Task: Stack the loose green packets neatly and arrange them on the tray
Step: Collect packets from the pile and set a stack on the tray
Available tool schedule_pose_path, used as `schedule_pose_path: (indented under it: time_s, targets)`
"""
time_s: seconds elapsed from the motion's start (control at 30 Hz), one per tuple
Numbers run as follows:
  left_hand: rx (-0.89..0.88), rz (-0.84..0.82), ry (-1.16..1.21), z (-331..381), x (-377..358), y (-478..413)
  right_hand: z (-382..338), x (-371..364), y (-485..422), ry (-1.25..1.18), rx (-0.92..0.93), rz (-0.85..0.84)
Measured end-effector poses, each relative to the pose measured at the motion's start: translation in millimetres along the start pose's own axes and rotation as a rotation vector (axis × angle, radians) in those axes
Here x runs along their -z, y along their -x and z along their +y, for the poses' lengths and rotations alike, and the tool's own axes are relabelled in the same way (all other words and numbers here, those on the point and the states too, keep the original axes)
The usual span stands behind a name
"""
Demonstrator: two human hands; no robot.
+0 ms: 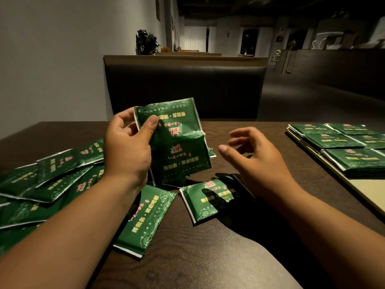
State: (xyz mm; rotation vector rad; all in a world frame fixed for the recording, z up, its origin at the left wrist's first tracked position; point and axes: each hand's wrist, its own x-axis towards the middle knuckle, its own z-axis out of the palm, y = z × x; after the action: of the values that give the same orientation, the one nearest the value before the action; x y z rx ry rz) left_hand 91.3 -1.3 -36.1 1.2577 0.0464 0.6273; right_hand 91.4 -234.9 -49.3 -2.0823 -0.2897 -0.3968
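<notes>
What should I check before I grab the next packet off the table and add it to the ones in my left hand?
1. Left hand grips the held packets firmly, thumb on the front: ok.
2. Held packets squared up: not ok, the right edge is creased and the edges look uneven.
3. Right hand free: ok, fingers relaxed, holding nothing.
4. Next packet in reach: ok, the near packet lies flat just below the right hand.
5. Room on the tray: ok, a bare part shows beside the stacks.
6. Number of packets held: cannot tell.
</notes>
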Motion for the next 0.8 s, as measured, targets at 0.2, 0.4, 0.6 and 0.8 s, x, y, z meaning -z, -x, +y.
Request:
schedule_pose_path:
  time_s: [0.2, 0.4, 0.6, 0.8]
  targets:
    - [0.076, -0.118, 0.073, 1, -7, 10, -2, -3, 2, -0.367, -0.056, -0.141]
    - [-0.013, -0.149, -0.155, -6, -8, 13, -3, -6, 1, -0.521, -0.031, -0.089]
    - [-0.067, -0.421, -0.250, -1, -8, 23, -6, 1, -1, -0.711, -0.030, 0.074]
    - [-0.127, -0.455, -0.479, -9, -6, 24, -6, 3, -2, -0.719, 0.006, 0.134]
